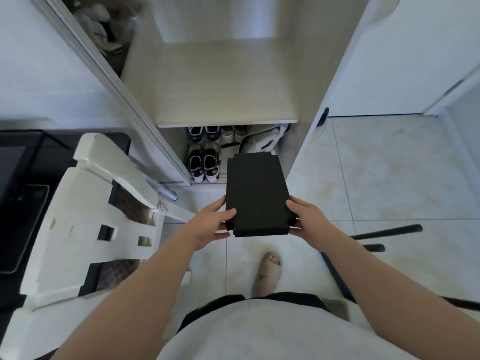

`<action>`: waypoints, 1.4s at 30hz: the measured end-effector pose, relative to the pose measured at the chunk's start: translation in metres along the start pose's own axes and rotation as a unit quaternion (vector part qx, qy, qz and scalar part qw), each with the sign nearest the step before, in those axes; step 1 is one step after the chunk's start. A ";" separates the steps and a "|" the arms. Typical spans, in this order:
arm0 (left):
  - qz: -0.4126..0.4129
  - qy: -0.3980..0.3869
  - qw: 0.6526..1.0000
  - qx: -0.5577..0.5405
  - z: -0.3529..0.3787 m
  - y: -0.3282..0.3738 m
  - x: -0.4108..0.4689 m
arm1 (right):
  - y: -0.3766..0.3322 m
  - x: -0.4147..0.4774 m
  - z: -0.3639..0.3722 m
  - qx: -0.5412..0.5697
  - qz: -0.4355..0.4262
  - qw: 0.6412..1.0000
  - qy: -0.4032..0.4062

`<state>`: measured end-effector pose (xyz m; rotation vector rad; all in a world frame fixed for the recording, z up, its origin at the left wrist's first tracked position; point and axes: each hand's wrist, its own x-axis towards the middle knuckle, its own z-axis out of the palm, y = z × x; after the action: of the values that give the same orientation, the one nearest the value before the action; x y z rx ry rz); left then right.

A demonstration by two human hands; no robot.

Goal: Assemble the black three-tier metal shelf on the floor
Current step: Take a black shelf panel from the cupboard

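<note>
Head view: my left hand (215, 223) and right hand (309, 219) pinch the shelf panel (255, 196) at its near corners. I should hold it level, keeping fingers (228, 213) off the corner holes (230, 226).

Reaching forward with both bare arms. Gripping a black panel (255, 193) by its two near corners, with the left hand (214, 222) and the right hand (307, 219), thumbs on top, fingers curled beneath.
</note>
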<state>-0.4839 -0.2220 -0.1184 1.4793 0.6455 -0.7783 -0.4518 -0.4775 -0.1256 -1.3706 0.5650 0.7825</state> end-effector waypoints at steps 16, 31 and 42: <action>-0.022 -0.054 0.998 0.032 -0.001 -0.150 -0.075 | 0.186 -0.092 0.022 0.122 0.011 0.990 0.068; -0.020 -0.059 0.992 0.111 0.061 -0.266 0.338 | 0.336 0.286 -0.098 0.172 0.031 0.973 0.150; -0.006 -0.106 0.989 0.104 0.161 -0.430 0.477 | 0.515 0.384 -0.228 0.120 -0.019 0.982 0.144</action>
<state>-0.5438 -0.3849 -0.7575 1.5546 0.4224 -1.0219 -0.5848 -0.6307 -0.7768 -1.2733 0.8293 0.4692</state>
